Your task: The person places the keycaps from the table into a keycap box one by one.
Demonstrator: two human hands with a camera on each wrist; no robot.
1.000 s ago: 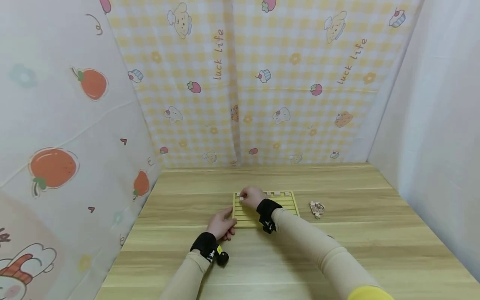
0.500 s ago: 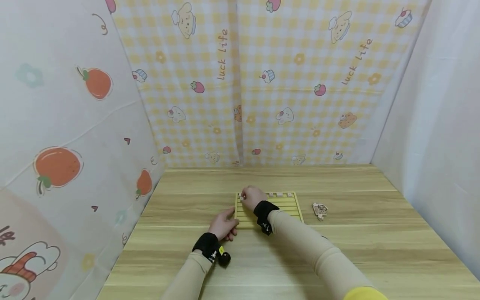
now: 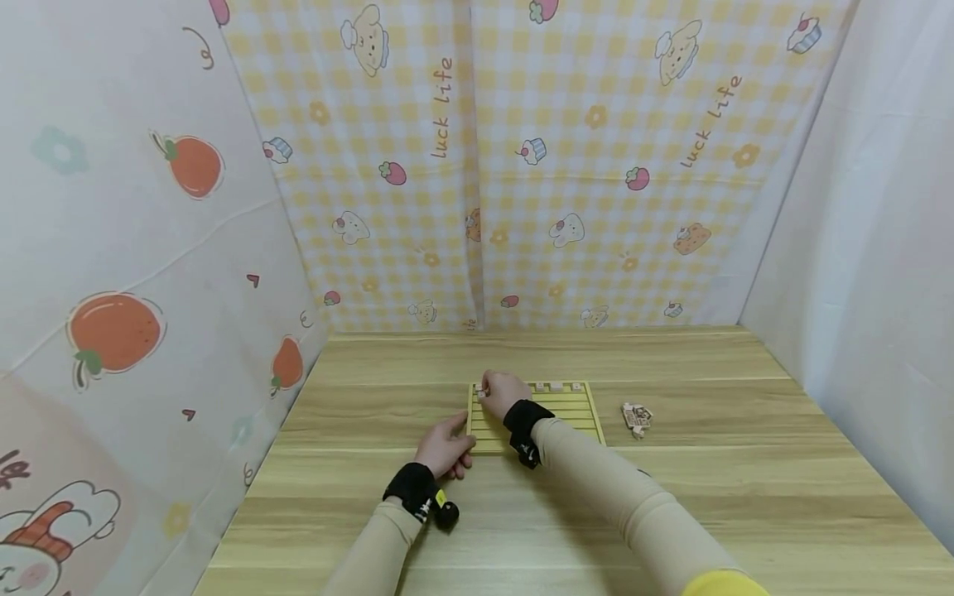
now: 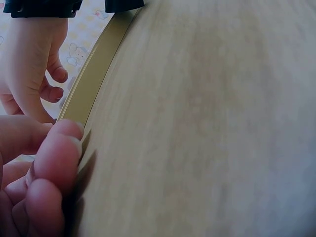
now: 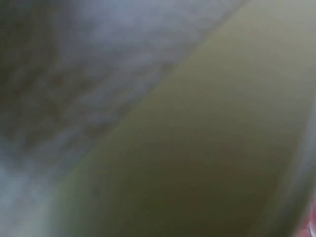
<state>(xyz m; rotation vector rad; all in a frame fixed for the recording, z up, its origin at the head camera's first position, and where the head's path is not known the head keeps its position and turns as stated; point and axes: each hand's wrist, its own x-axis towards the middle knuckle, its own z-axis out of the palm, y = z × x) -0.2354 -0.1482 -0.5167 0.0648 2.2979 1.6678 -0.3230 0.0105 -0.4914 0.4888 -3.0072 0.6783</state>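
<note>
My left hand's (image 3: 441, 449) fingers pinch the yellow, slatted rectangular tray (image 3: 572, 412) by its near-left corner; at the tray's far-left corner, my right hand (image 3: 505, 395) apparently pinches a small, pale tile (image 3: 481, 397).

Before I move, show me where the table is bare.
Bare table lies right of the loose pieces, and behind the tray up to the curtain. Crowded: the tray's far left corner, with the right hand beside tiles, and its near left corner, at the left hand.
</note>
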